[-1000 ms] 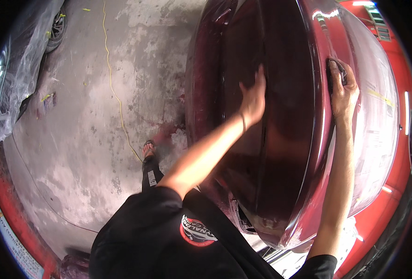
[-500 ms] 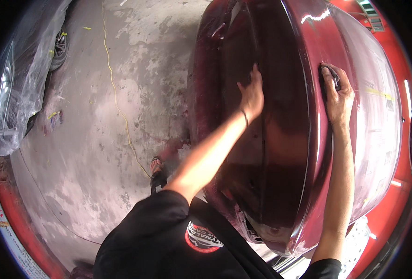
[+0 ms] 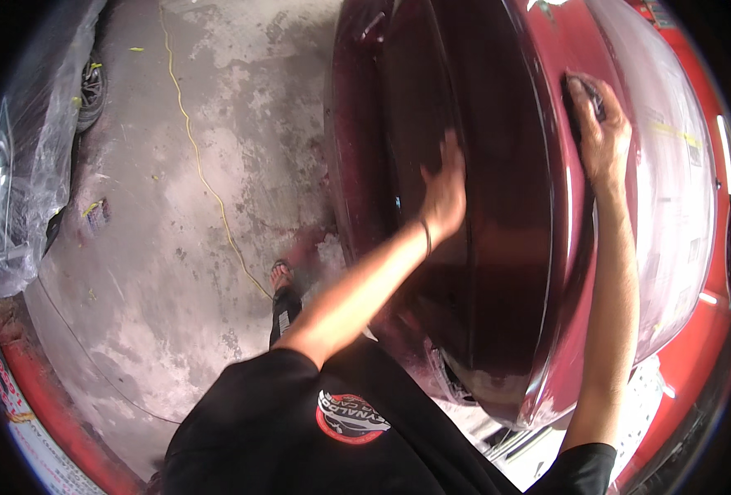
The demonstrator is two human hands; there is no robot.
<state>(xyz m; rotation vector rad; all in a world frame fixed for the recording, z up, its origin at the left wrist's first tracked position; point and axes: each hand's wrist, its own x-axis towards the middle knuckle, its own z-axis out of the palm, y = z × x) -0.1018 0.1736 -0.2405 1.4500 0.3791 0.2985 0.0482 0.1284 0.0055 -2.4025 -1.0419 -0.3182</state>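
Note:
The rear of a dark maroon car curves across the middle and right of the view. My right hand is closed round a small dark pad and presses it against the raised edge of the car's rear, near the top. Its fingers are bent over the pad, which hides most of it. Over the darker panel to the left hovers or rests my left hand, fingers stretched out and slightly blurred, holding nothing. Whether its palm touches the paint I cannot tell.
Clear plastic sheeting drapes another car at the far left, its wheel partly showing. A yellow cord runs over the patchy grey floor. Masking film covers the maroon car's right part. A red wall stands beyond.
My right hand has slid farther away along the car's edge with the dark pad. My left hand has come a little nearer to me. The whole view has turned slightly.

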